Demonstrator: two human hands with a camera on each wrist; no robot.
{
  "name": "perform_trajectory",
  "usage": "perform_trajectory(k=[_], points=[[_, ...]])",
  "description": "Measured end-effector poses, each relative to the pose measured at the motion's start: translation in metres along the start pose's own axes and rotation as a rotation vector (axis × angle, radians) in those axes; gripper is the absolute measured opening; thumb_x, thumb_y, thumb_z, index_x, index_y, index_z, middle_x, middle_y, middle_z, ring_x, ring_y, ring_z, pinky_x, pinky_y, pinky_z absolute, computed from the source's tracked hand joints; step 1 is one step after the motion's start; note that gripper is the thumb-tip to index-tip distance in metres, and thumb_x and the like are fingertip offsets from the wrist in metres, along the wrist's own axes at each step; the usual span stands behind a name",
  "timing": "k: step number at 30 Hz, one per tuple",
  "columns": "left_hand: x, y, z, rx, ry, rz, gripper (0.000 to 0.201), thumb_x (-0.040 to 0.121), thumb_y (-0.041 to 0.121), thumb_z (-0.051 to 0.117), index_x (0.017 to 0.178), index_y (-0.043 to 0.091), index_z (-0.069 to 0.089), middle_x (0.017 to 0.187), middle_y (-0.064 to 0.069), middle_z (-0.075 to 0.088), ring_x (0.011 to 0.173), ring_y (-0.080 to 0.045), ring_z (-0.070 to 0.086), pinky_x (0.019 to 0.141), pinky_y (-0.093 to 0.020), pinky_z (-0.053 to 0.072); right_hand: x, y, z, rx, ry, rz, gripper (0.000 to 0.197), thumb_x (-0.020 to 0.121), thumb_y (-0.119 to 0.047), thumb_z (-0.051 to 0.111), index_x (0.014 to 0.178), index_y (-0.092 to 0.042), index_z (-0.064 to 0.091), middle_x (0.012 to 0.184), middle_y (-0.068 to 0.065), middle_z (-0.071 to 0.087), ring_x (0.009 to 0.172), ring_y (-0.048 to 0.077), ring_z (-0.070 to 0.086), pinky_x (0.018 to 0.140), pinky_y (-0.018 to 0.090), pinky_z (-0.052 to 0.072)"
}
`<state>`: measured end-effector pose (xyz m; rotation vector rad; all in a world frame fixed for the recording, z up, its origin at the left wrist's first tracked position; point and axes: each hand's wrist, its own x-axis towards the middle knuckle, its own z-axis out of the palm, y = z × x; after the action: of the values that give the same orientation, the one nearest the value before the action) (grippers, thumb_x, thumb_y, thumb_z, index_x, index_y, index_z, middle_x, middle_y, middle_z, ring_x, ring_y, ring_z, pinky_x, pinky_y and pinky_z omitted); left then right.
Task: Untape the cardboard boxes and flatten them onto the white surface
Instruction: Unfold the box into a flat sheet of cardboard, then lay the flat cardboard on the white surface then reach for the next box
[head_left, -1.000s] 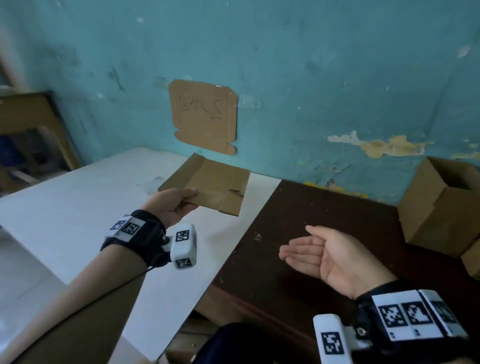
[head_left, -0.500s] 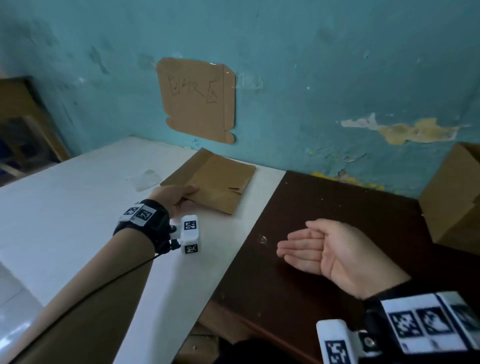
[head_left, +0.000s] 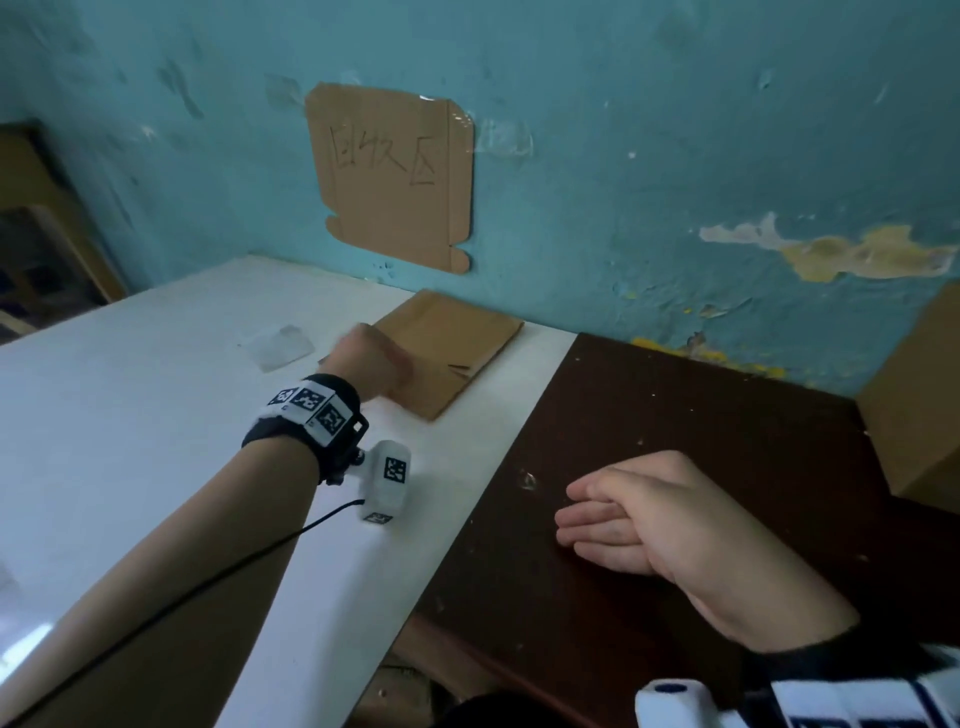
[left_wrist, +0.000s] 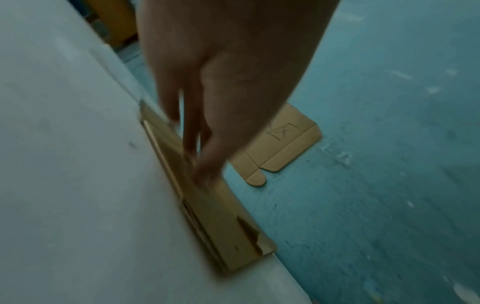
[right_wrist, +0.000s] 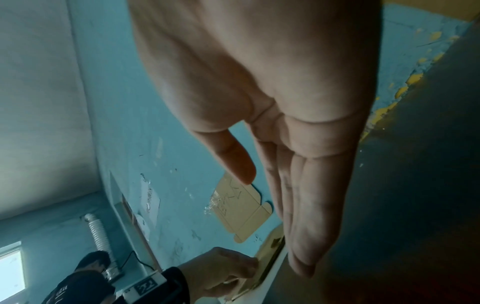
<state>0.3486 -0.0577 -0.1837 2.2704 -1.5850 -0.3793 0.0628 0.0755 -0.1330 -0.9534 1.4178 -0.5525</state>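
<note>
One flattened box (head_left: 447, 351) lies under straight left fingers (left_wrist: 207, 172); right fingers (head_left: 592, 525) relaxed, empty

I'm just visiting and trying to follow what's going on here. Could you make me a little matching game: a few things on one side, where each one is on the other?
Things:
1. flattened box
2. cardboard sign
3. right hand
4. upright box

Places:
A. taped to the blue wall
B. over the dark brown table
C. lying on the white surface
D. at the far right edge

Pairs: 1-C, 2-A, 3-B, 4-D
</note>
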Motion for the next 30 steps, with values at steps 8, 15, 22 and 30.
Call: perform_trajectory(k=[8,15,22,30], points=[[-0.007,0.013,0.006,0.407,-0.376,0.272,0.044,0.09,0.062,0.054,0.099,0.019,0.06,0.118,-0.001,0.056,0.102,-0.022,0.055,0.094,-0.038,0.047,-0.013,0.009,0.0,-0.075,0.008,-0.097,0.026,0.101,-0.005,0.052,0.121,0.003,0.065,0.101,0.02,0.076,0.089,0.026,0.077,0.075,0.029,0.063],[0.002,0.013,0.011,0.33,-0.363,0.2,0.033,0.084,0.06,0.062,0.066,0.033,0.058,0.088,0.009,0.06,0.092,-0.019,0.06,0.095,-0.04,0.05,-0.022,0.011,-0.01,-0.073,0.034,-0.046,0.023,0.1,-0.003,0.053,0.117,0.005,0.066,0.102,0.023,0.075,0.091,0.029,0.076,0.075,0.031,0.061],[-0.009,0.023,0.002,0.324,-0.378,0.116,0.024,0.083,0.052,0.059,0.083,0.029,0.064,0.098,0.003,0.065,0.1,-0.024,0.061,0.099,-0.041,0.047,-0.029,0.013,-0.021,-0.094,0.059,-0.049,0.019,0.099,-0.001,0.053,0.107,0.002,0.07,0.097,0.021,0.076,0.087,0.028,0.077,0.073,0.031,0.063],[-0.023,0.037,-0.011,0.4,-0.31,0.08,0.03,0.1,0.023,0.052,0.122,0.007,0.064,0.131,-0.012,0.061,0.12,-0.03,0.058,0.102,-0.036,0.045,-0.044,0.015,-0.034,-0.12,0.078,-0.081,0.028,0.099,0.004,0.047,0.095,-0.001,0.074,0.09,0.019,0.078,0.083,0.027,0.078,0.076,0.035,0.064]])
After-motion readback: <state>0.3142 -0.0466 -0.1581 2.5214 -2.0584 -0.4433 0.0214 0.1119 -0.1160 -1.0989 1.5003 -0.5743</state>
